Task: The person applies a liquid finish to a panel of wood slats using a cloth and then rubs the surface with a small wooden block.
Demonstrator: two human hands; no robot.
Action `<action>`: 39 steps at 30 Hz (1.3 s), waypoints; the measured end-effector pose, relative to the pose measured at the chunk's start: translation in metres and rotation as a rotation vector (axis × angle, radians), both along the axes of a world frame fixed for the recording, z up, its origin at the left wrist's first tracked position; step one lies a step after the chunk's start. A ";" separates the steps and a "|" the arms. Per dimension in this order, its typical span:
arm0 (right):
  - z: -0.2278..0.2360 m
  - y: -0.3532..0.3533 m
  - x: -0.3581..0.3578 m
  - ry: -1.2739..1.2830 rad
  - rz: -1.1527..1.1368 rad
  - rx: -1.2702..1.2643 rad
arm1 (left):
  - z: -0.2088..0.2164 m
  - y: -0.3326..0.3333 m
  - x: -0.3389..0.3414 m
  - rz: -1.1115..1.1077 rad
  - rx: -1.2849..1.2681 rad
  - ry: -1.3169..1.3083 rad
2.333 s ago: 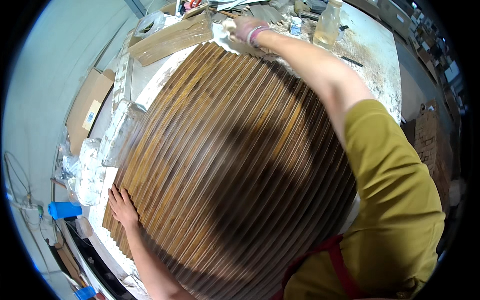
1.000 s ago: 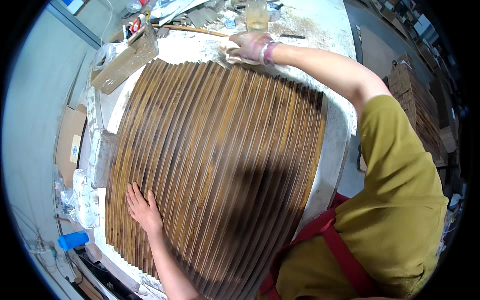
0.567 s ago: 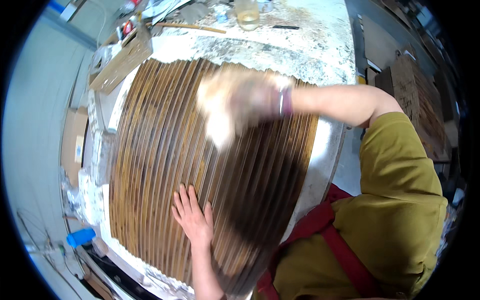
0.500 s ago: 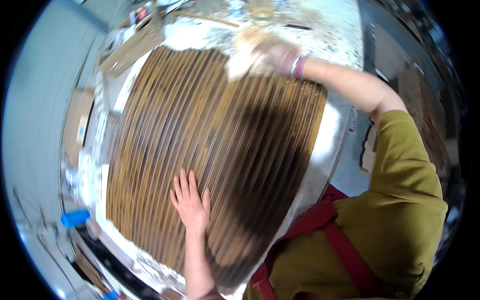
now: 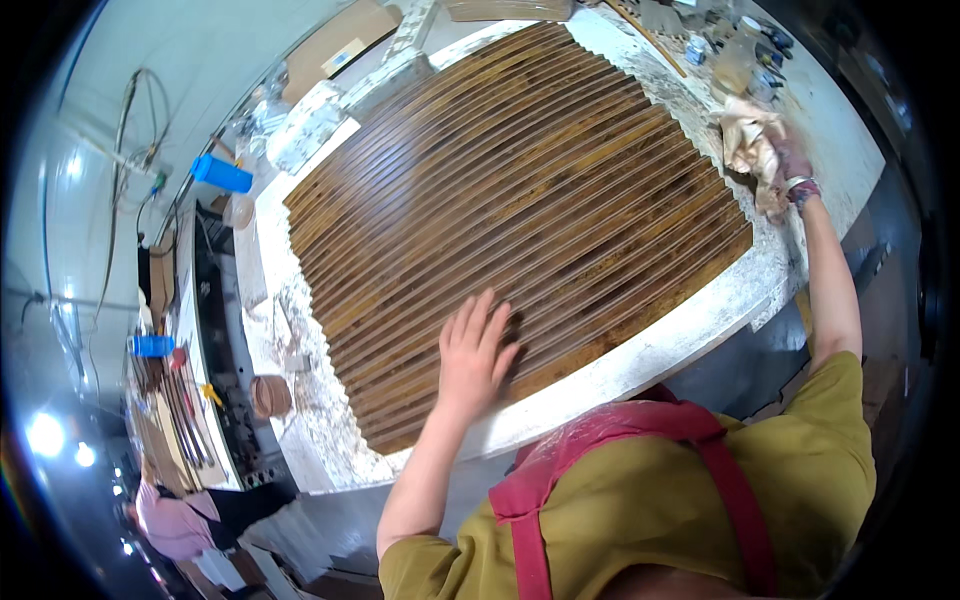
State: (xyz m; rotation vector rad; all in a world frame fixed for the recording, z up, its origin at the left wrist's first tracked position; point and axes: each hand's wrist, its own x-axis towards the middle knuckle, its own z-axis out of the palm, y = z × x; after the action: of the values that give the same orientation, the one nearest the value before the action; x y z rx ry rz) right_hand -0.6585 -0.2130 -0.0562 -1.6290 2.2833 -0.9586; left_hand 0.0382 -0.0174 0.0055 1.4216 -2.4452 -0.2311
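Observation:
A wide brown panel of ribbed, slatted wood (image 5: 530, 200) with stepped side edges lies flat on a white, stained table (image 5: 640, 350). Over its near part is my left hand (image 5: 473, 350), fingers outstretched and holding nothing; whether the palm presses on the slats is hard to tell. At the table's right side, just past the panel's edge, my right hand (image 5: 791, 160) is closed on a crumpled, pale, brown-stained rag (image 5: 750, 140). The rag hangs down beside the panel, and my fingertips are partly hidden by it.
Behind the rag stand a jar of yellowish liquid (image 5: 735, 65) and small bottles. A thin stick (image 5: 650, 40) lies by the far edge. To the left are a blue container (image 5: 220, 173) and a brown roll (image 5: 270, 396). Another person (image 5: 175, 520) works at a bench, lower left.
My right hand has carried the rag from the panel's far edge to the table on the right. The view has swung, and my left hand is nearer the panel's near edge.

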 end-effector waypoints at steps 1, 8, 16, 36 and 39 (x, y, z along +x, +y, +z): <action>-0.004 -0.009 -0.035 -0.023 -0.049 -0.088 | -0.009 0.018 0.000 0.027 0.002 -0.012; 0.055 -0.046 -0.012 -0.791 -0.039 -0.092 | -0.036 0.091 -0.006 0.321 0.027 -0.189; 0.058 -0.062 0.091 0.226 0.304 -0.283 | -0.041 0.099 -0.003 0.353 -0.047 -0.136; 0.091 0.150 0.898 0.206 1.450 -0.041 | 0.007 0.220 0.365 0.816 -0.365 0.338; 0.083 0.150 0.962 0.332 1.342 0.105 | 0.018 0.198 0.448 0.890 -0.446 0.185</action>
State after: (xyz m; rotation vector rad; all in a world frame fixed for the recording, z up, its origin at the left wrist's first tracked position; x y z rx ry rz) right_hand 0.3035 -0.0630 0.0271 -2.6628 0.7944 -0.2035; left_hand 0.4862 0.1808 0.0232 1.9623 -1.3936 0.3423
